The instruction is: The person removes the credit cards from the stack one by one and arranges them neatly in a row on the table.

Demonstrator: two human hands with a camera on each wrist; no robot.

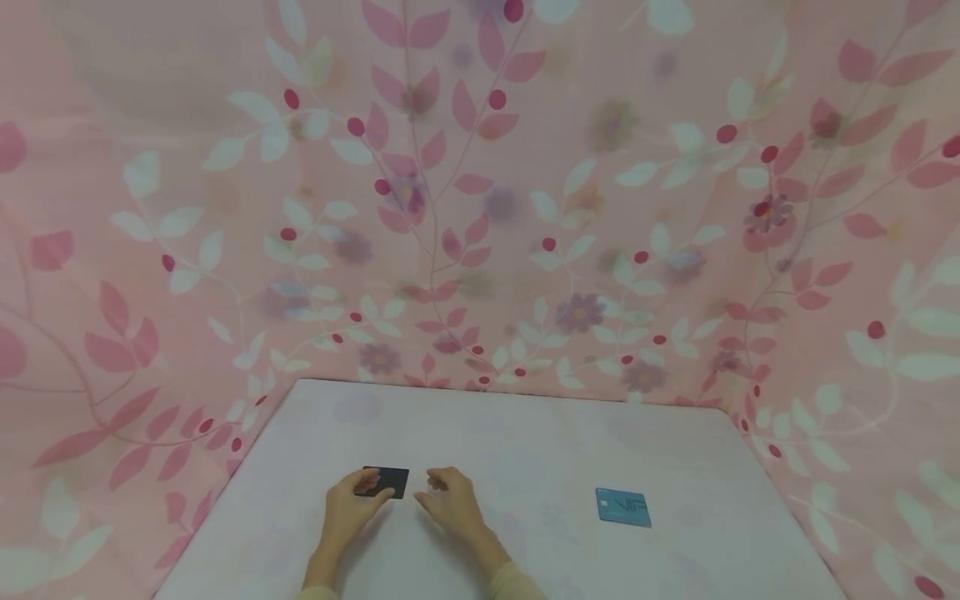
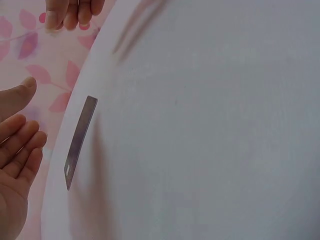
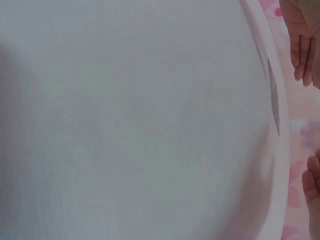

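A black card (image 1: 394, 481) lies flat on the white table, left of centre in the head view. My left hand (image 1: 351, 505) hovers over its left side, thumb and fingers spread apart and partly covering it. The left wrist view shows the card (image 2: 80, 142) on the tabletop, with a gap between it and the hand (image 2: 17, 165) at the left edge. Just right of the card, my right hand (image 1: 455, 504) is held above the table, fingers bent loosely and gripping nothing. In the right wrist view the card (image 3: 274, 97) appears only as a thin dark sliver.
A blue card (image 1: 624, 507) marked "VIP" lies on the right part of the white table (image 1: 525, 433). Pink cloth (image 1: 465, 208) with printed leaves and flowers rises behind the table and along both sides.
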